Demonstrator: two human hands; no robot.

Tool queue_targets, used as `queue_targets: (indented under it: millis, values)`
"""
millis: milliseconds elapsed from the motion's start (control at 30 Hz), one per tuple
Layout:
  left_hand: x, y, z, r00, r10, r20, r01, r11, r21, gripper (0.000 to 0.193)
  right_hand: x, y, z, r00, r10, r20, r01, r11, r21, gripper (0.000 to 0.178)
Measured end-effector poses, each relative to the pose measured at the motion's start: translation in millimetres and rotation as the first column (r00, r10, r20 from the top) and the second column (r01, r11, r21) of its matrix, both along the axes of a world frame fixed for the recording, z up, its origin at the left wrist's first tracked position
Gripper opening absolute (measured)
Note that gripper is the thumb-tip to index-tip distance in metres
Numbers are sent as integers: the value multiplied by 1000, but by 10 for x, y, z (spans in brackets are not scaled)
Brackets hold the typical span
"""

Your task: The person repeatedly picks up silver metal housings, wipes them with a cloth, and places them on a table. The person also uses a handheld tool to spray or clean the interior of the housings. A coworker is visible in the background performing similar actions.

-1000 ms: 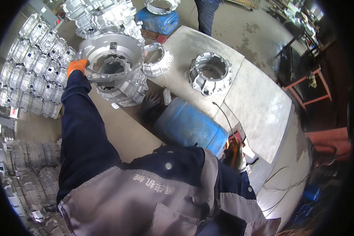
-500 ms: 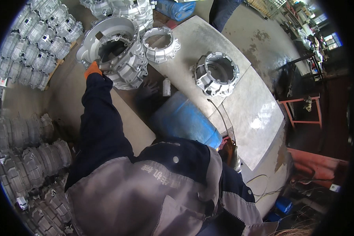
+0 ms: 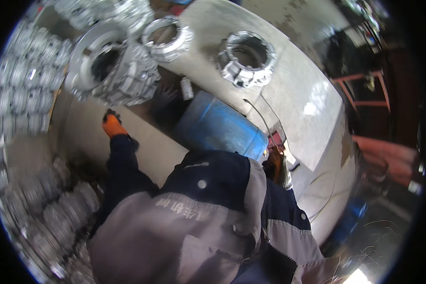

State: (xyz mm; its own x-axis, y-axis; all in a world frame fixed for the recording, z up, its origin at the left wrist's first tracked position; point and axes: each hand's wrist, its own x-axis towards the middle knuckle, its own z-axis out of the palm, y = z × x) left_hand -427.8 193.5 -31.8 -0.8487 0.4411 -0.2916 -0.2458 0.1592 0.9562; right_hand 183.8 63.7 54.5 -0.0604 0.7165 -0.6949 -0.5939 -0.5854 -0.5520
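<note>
My left hand (image 3: 113, 125), in an orange glove with dark fingertips, is below a large grey cast-metal housing (image 3: 132, 83) and apart from it. Its fingers are smeared by motion; nothing shows in them. At my right side, my gloved right hand (image 3: 275, 165) is closed round a red tool (image 3: 276, 140) with a long, thin, curved tube (image 3: 259, 113) reaching over the pale tabletop (image 3: 298, 113). Beyond the tube's tip stands a smaller ring-shaped metal housing (image 3: 247, 59). Another metal ring (image 3: 167, 38) lies beside the large housing.
A blue drum (image 3: 217, 125) lies before me, with a small white bottle (image 3: 186, 88) beyond it. Stacked metal castings (image 3: 26, 90) line the left, with more castings (image 3: 66, 213) at lower left. A red metal frame (image 3: 364, 102) and a thin hose (image 3: 329, 189) are on the right.
My left hand has come off the large housing's rim and drawn back toward my body. The whole view has shifted, with the housings now higher and further left. My right hand keeps the tool.
</note>
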Motion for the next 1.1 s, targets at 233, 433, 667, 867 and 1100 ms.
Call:
queue_targets:
  millis: [233,433,667,867,1100]
  values:
    - [1955,1191,-331,296,-848,-440,738,495,-458,49,-57,-346,-34,981,-192,32,193,981,-29,72]
    - [3608,2407,26,-221,-844,-489,784,145,-604,63,-206,-671,268,924,-360,133,378,912,-160,72]
    - [4705,3025,-307,-471,-798,-376,629,-5,-778,74,-539,-1102,428,801,-583,136,595,749,-291,68]
    - [4955,2923,-628,-597,-795,-108,368,-152,-917,59,-723,-1433,382,699,-701,145,706,641,-303,67]
    - [4849,3048,-334,-693,-703,-160,424,-218,-879,47,-681,-1653,426,706,-693,147,701,713,-4,66]
